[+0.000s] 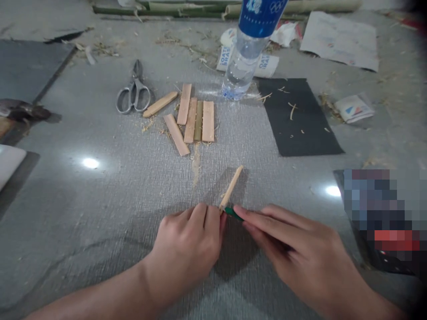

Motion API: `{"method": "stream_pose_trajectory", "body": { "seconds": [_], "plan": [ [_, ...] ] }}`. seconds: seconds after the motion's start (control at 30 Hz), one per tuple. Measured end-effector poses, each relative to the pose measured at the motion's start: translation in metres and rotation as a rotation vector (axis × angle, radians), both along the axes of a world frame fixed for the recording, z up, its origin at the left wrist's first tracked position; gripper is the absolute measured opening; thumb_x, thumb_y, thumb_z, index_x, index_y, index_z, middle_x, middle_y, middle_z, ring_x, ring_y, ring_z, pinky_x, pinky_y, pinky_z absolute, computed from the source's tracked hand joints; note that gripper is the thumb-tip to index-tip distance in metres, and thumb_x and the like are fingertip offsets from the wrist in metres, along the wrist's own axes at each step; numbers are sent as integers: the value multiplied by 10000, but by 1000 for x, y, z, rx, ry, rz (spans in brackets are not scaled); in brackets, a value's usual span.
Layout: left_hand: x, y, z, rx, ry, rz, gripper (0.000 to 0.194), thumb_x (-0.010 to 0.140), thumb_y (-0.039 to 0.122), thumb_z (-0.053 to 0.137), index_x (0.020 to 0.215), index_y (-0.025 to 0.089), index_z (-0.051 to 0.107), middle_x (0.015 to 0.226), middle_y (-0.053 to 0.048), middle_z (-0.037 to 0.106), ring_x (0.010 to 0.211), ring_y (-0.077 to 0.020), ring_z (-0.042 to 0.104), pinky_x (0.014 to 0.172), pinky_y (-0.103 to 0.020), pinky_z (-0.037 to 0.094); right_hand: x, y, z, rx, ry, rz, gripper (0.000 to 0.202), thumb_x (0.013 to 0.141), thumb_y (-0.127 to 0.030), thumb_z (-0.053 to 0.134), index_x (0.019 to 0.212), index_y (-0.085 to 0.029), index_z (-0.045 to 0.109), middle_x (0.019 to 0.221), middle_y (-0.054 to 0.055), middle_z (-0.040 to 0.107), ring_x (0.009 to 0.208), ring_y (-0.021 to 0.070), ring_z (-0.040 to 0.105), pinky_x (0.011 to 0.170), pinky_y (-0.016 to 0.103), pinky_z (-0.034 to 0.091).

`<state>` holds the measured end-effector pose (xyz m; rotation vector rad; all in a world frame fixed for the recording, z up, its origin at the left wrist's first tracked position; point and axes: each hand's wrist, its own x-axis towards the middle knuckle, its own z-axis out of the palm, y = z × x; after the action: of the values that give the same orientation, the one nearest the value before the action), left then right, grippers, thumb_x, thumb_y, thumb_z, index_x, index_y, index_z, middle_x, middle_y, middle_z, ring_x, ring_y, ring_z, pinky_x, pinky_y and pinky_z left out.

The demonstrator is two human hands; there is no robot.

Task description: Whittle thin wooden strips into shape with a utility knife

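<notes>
A thin pale wooden strip (232,186) points up and to the right from my left hand (191,242), whose fingers are closed round its lower end. My right hand (293,249) pinches a green-handled tool (233,214); its tip meets the strip right beside my left fingers. The tool's blade is mostly hidden. Beyond the hands lie several flat wooden pieces (208,121), one of them greenish, and a pointed wooden piece (160,104) among shavings. Metal scissors (133,93) rest to the left of these, blades pointing away.
A water bottle (245,53) stands behind the pieces. A black sheet (298,118) with shavings lies at right, near crumpled wrappers (355,108). Bamboo poles (193,9) run along the back. A dark mat (30,66) is at left; a pixelated object (383,218) is at right.
</notes>
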<state>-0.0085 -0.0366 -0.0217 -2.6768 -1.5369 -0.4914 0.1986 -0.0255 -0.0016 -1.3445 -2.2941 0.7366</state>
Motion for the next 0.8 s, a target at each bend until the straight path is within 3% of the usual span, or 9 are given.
{"method": "stream_pose_trajectory", "body": {
  "seconds": [0.27,0.43,0.63,0.8],
  "plan": [
    [1,4,-2,-47,-62,-6,251,956,184,523,713,219,472,586,30,500,429,-153,481,394,-316,278,-2,0,-1,-17,-5,-42,286,982,-228,547,1227,-257,692,807,4,666,611,96,609,554,239,492],
    [3,3,-2,-30,-70,-16,255,949,178,533,704,220,475,573,31,504,421,-155,478,391,-319,274,1,2,-2,66,-113,-50,290,1001,-267,517,1236,-258,687,830,13,692,576,107,609,541,262,474],
    [8,-1,0,-1,-88,-59,272,933,176,543,673,217,473,550,35,499,426,-143,487,393,-314,287,7,20,-3,158,-268,-199,277,996,-282,521,1197,-244,708,844,24,713,687,161,661,630,313,487],
    [7,0,0,13,-105,-28,295,915,170,562,640,217,469,527,38,470,407,-136,451,391,-321,278,10,15,13,295,-228,-306,319,957,-217,585,1263,-258,667,851,1,707,690,127,654,610,276,469]
  ]
}}
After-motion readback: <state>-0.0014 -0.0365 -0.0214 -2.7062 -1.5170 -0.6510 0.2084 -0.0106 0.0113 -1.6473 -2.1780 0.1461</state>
